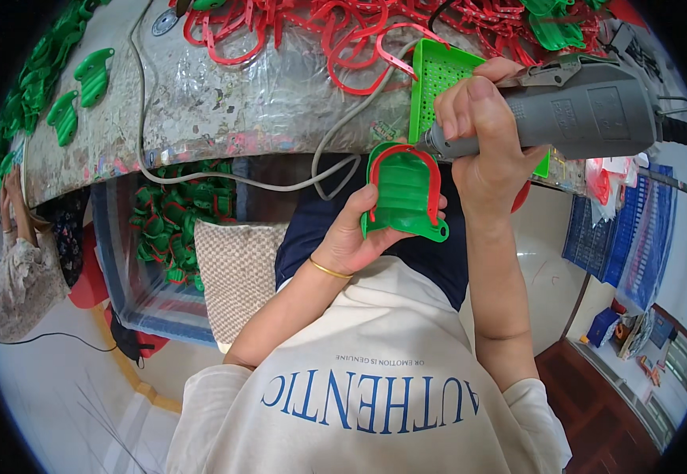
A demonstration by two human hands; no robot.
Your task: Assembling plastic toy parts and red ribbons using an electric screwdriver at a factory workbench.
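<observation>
My left hand (351,229) grips a green plastic scoop-shaped piece (403,193) just off the table's near edge. A red U-shaped plastic strip (432,172) lies along the rim of that piece. Wrapped around the front of a grey electric screwdriver (577,110), my right hand (486,130) holds the tool nearly level. Its tip points left and meets the top of the red strip, or comes very close to it; I cannot tell which. Behind my right hand stands a bright green perforated basket (430,83), partly covered by the hand and tool.
Red U-shaped strips (351,35) are heaped along the table's (225,118) far side. Green pieces (47,59) pile up at the left, beside another person's hand (15,193). A grey cord (225,178) loops over the near edge. Below, a crate (114,261) holds several green-and-red pieces.
</observation>
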